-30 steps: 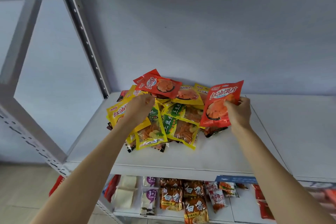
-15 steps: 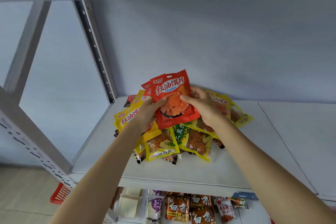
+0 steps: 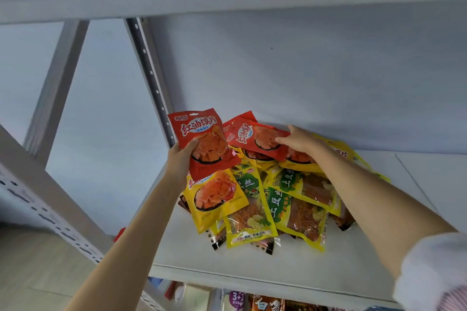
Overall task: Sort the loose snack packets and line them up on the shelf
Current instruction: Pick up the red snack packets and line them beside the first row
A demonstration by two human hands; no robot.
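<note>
- White metal shelf (image 3: 379,247), widest thing in view, bare toward 3 o'clock; heap of loose snack packets (image 3: 273,199) bunched at centre and back toward 12 o'clock against the rear wall, nothing lined up yet.
- Upright post with slots (image 3: 149,76) at 11 o'clock of the heap; lower shelf (image 3: 265,304) at 6 o'clock, stocked with other packets, only their tops showing.
- Heap contents: yellow-and-green packets (image 3: 293,199) spread toward 5 o'clock, a yellow packet (image 3: 217,197) at 8 o'clock, red ones on top at 12 o'clock, dark packet corners poking out beneath.
- Change since a second ago: one red packet, then held by the right hand at 2 o'clock of the heap, passed to the left half a second back; now carried by the left alone.
- Left hand (image 3: 180,159), at 10 o'clock of the heap, fingers and thumb curled round the lower edge of the held red packet (image 3: 202,141), upright and lifted clear of the pile.
- Right hand (image 3: 298,140), at 1 o'clock, fingertips pinching the edge of a second red packet (image 3: 255,139) lying tilted on top of the heap.
- Meaning for the task, as a judgement: red kind being gathered into the left hand first; sorting barely begun, lining up not started.
</note>
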